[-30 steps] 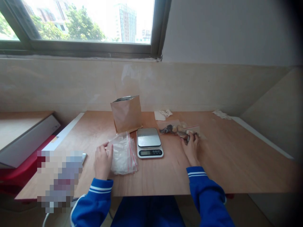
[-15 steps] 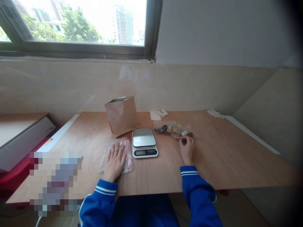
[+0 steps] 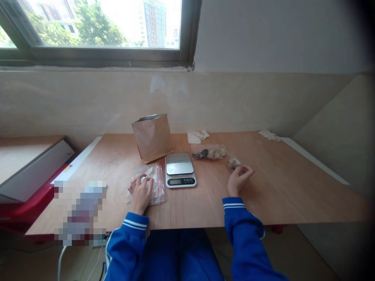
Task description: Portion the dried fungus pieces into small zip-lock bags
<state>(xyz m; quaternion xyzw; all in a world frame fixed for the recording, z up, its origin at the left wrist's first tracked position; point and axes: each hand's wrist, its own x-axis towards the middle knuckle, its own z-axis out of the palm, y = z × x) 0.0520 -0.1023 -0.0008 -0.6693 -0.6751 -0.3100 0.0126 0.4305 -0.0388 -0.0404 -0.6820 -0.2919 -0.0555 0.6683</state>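
My left hand rests with curled fingers on a stack of clear zip bags with red strips, left of a small digital scale. My right hand is lifted a little off the wooden table, fingers pinched on a small clear bag of mixed brown bits. A second filled clear bag lies just beyond, right of the scale. A brown paper pouch stands open behind the scale.
Crumpled white paper lies at the back of the table, another scrap at the far right corner. A blurred patch covers the table's left front. A red and grey box sits left of the table.
My right hand pulled one small filled bag away from the other, to the right, and lifted it. My left hand went from flat on the empty bags to curled on them.
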